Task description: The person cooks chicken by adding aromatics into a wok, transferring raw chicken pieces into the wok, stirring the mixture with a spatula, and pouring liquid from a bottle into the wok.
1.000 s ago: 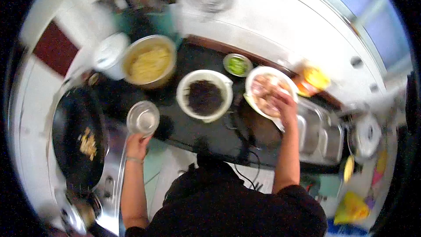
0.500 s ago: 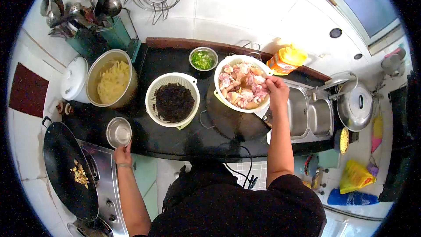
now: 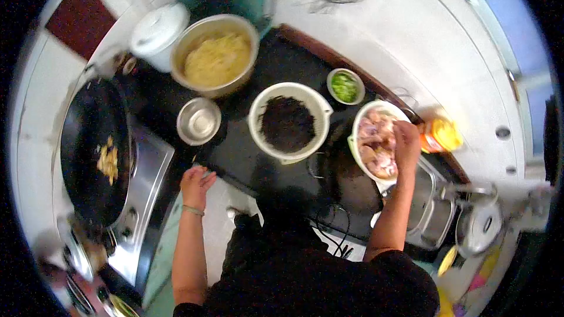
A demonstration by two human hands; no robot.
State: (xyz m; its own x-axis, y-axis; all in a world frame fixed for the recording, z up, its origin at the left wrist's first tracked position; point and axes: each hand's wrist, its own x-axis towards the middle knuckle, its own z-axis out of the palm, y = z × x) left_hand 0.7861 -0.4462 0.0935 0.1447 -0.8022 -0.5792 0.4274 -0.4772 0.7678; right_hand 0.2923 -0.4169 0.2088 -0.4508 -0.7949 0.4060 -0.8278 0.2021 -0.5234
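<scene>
The left hand [image 3: 194, 188] has let go of the metal bowl [image 3: 200, 122], leaving it on the worktop [image 3: 230, 155], left of centre. The right hand [image 3: 406, 144] is at the meat basket [image 3: 356, 151], right of centre; its grip can't be told.

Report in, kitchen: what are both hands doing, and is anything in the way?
Left hand open, clear of the empty metal bowl. Right hand at the meat basket, grip unclear. Nothing visibly blocking either.

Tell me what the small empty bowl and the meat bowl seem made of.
The small empty bowl looks like shiny metal, probably stainless steel: silvery, with a bright reflection inside. The meat bowl is probably plastic, given its even off-white rim; blur leaves its finish unclear.
</scene>
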